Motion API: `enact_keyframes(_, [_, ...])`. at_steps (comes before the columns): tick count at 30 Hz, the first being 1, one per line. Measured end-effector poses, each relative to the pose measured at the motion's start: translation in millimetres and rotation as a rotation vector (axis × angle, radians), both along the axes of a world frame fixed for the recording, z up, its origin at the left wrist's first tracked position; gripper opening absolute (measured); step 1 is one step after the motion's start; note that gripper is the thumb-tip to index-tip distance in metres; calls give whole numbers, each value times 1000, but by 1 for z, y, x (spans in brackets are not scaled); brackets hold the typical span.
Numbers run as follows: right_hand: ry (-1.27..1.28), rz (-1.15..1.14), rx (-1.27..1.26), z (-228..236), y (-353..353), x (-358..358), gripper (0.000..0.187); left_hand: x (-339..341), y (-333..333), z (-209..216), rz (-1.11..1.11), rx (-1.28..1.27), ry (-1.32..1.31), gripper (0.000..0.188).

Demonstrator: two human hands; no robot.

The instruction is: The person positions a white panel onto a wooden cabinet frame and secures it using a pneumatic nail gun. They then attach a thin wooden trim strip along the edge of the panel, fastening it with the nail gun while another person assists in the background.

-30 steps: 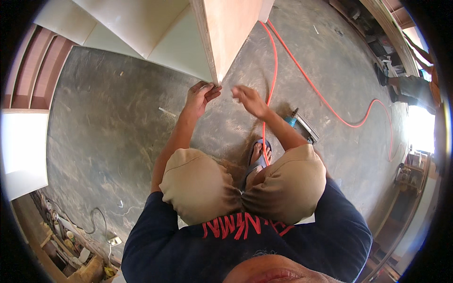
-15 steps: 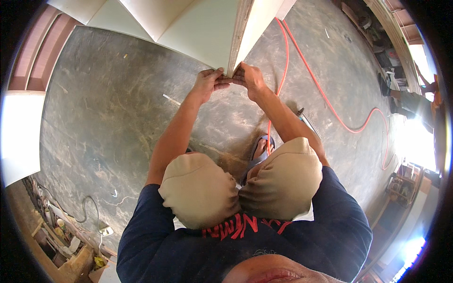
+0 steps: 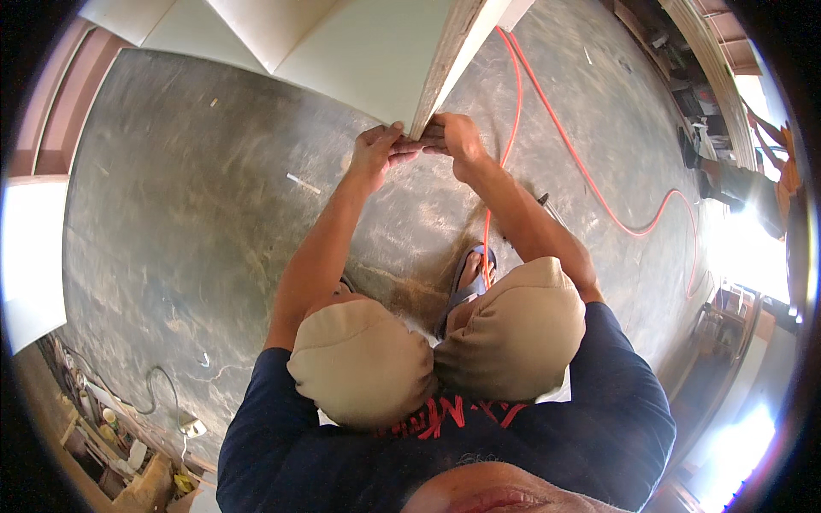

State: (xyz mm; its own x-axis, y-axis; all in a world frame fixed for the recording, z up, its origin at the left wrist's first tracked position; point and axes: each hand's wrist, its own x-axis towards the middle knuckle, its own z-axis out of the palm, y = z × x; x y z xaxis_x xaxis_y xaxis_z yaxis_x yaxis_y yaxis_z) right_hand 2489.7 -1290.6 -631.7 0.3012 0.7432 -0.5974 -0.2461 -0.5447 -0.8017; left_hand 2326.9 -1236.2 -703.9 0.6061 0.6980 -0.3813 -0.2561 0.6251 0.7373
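Observation:
A white cabinet [image 3: 359, 68] with a raw plywood edge [image 3: 440, 73] fills the top of the head view, its corner pointing toward me. My left hand [image 3: 375, 156] grips that corner from the left, thumb on the white face and fingers curled beneath. From the other side, my right hand [image 3: 453, 144] holds the same corner, with its fingers folded around the edge and partly hidden by it. The fingertips of both hands come close together under the corner.
An orange hose [image 3: 581, 167] winds over the concrete floor [image 3: 197, 205] to the right, passing by my sandalled foot [image 3: 470, 269]. A tool [image 3: 552, 208] lies beside my right forearm. Wood scraps and cables [image 3: 120, 427] clutter the lower left. Another person's legs [image 3: 735, 184] show at far right.
Both hands keep their hold on the cabinet corner. The view has shifted slightly, and the cabinet and floor items appear a little farther left.

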Motion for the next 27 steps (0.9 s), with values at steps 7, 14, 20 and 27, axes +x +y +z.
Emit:
enact_keyframes(7, [63,2,30,-6,-1,1,38,-5,2,7,21,-5,57,35])
enact_keyframes(14, [132,-103,83,-40,-13,21,36,5,-4,8,54,-139,-59,32])
enact_keyframes(20, [259,-31,208,-28,11,10,49,2,15,4,-104,-108,-7,27])
enact_keyframes(27, [290,-123,232,-31,23,3,57,-3,25,2,-219,-131,-3,29])
